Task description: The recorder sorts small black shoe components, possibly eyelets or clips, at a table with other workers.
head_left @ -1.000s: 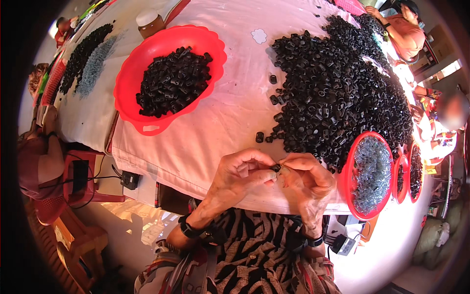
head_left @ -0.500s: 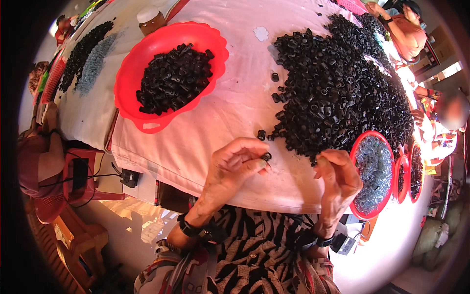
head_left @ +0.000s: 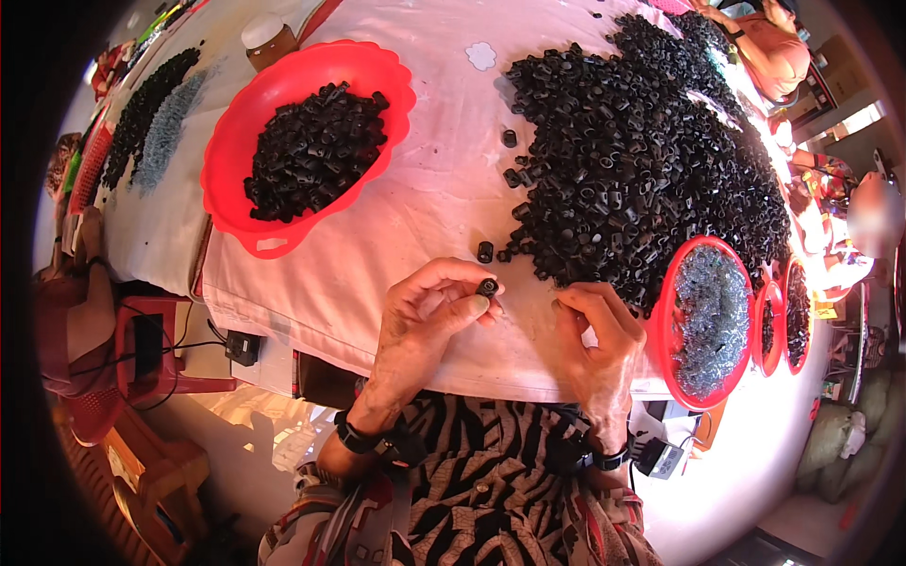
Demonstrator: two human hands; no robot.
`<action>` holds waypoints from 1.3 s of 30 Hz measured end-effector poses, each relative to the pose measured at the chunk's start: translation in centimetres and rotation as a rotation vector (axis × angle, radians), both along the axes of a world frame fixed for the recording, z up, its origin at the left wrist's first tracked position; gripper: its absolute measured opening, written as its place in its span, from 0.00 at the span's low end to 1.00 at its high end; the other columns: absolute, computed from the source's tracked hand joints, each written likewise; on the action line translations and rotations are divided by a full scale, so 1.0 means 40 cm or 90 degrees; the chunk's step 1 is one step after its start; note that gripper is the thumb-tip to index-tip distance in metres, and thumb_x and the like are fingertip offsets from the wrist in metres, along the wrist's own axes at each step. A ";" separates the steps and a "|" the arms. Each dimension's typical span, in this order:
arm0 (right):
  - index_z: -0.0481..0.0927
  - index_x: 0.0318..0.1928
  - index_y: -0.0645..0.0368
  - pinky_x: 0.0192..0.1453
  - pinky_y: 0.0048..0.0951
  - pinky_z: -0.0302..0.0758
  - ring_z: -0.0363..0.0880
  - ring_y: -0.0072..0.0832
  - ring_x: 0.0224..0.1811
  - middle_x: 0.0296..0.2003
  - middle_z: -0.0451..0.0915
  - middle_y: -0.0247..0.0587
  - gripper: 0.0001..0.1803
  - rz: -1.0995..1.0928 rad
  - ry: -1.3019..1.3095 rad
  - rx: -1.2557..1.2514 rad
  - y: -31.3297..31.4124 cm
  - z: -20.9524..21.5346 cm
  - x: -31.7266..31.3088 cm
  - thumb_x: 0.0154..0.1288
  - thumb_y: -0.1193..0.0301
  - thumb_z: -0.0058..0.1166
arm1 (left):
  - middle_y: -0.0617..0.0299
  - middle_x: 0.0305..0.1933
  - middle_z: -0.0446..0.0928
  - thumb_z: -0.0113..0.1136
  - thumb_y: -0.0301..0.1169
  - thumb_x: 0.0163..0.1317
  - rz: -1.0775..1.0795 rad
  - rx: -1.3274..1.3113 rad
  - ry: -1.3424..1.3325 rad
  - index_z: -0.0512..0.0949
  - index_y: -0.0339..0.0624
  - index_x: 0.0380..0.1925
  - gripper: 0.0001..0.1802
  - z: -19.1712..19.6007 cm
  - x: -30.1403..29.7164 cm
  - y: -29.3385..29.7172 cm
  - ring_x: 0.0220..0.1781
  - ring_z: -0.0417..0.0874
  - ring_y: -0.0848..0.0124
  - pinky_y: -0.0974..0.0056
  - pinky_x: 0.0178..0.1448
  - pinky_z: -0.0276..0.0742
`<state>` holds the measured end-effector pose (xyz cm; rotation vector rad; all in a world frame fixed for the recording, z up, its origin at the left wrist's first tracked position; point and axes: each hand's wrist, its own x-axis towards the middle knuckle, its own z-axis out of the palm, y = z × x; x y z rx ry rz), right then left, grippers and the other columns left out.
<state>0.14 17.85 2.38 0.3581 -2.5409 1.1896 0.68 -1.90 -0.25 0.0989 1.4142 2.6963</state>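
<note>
My left hand (head_left: 422,316) pinches a small black cylindrical plastic piece (head_left: 488,287) between thumb and fingertips, its hollow end showing. To its right, my right hand (head_left: 604,344) has its thumb and fingers drawn together in a pinch; whatever may be between them is hidden. A large heap of similar black pieces (head_left: 651,179) spreads beyond my right hand. One loose black piece (head_left: 485,252) lies just past my left fingertips. At the left of the heap, a scalloped red basin (head_left: 225,184) holds a mound of black pieces.
A red oval tray (head_left: 664,325) of clear bluish bits stands right of my right hand, with smaller red trays beside it. A white-lidded brown jar (head_left: 271,45) stands behind the basin. Other people sit at both sides. A red plastic stool (head_left: 179,385) is at the left.
My right hand has moved left, closer to my left hand and away from the heap's near edge. The black piece stays in my left fingers. The whole view has shifted slightly.
</note>
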 end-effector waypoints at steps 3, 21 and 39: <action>0.81 0.36 0.65 0.35 0.34 0.79 0.82 0.41 0.33 0.35 0.82 0.46 0.07 0.003 0.000 0.001 -0.014 -0.006 -0.008 0.56 0.86 0.58 | 0.56 0.45 0.81 0.59 0.21 0.66 0.013 0.005 -0.005 0.78 0.35 0.48 0.11 -0.003 0.002 0.003 0.42 0.81 0.71 0.66 0.49 0.77; 0.75 0.32 0.63 0.34 0.40 0.78 0.79 0.43 0.39 0.37 0.77 0.43 0.08 0.068 0.084 0.241 -0.073 0.015 -0.041 0.50 0.83 0.58 | 0.55 0.46 0.82 0.62 0.23 0.66 0.052 0.035 -0.026 0.79 0.34 0.48 0.12 -0.001 0.011 0.005 0.42 0.81 0.71 0.66 0.47 0.77; 0.76 0.33 0.66 0.36 0.41 0.78 0.79 0.45 0.36 0.35 0.76 0.46 0.10 0.104 0.099 0.214 -0.057 0.016 -0.018 0.50 0.88 0.58 | 0.57 0.45 0.81 0.58 0.20 0.65 0.009 -0.019 -0.017 0.79 0.35 0.46 0.09 0.009 0.003 0.003 0.43 0.82 0.71 0.65 0.50 0.78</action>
